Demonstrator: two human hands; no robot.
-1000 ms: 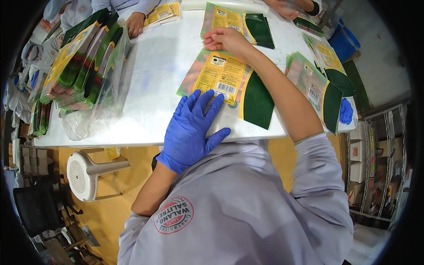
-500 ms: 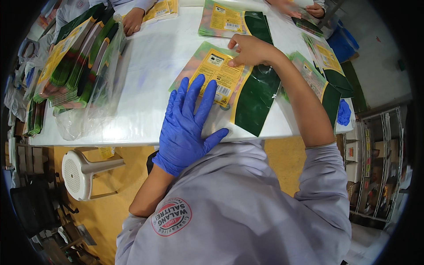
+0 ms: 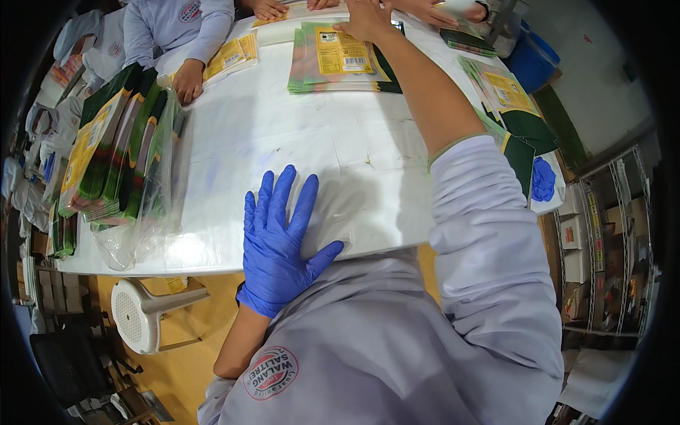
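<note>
My left hand (image 3: pixel 278 248), in a blue rubber glove, lies near the table's front edge. Its fingers are spread over the white-covered table (image 3: pixel 248 142), and nothing is in them. My bare right hand (image 3: pixel 365 23) reaches to the far side, resting on a stack of flat printed plastic pouches (image 3: pixel 306 67). Its thumb lies at the top pouch's yellow label, and its fingers are apart. The pouches are green and pinkish, with a dark green end partly hidden by my right forearm.
At the left stands a plastic bag (image 3: pixel 164 170) beside bundled pouches (image 3: pixel 95 159). More pouches (image 3: pixel 506 92) and a crumpled blue glove (image 3: pixel 543 178) lie at the right. Across the table are co-workers' hands (image 3: pixel 188 81). A white stool (image 3: pixel 136 315) stands below left; wire shelving (image 3: pixel 602 248) is at the right.
My right hand has moved away from me to the far stack. The pouch that lay under both hands has gone from the near table. My left hand now rests on the table cover.
</note>
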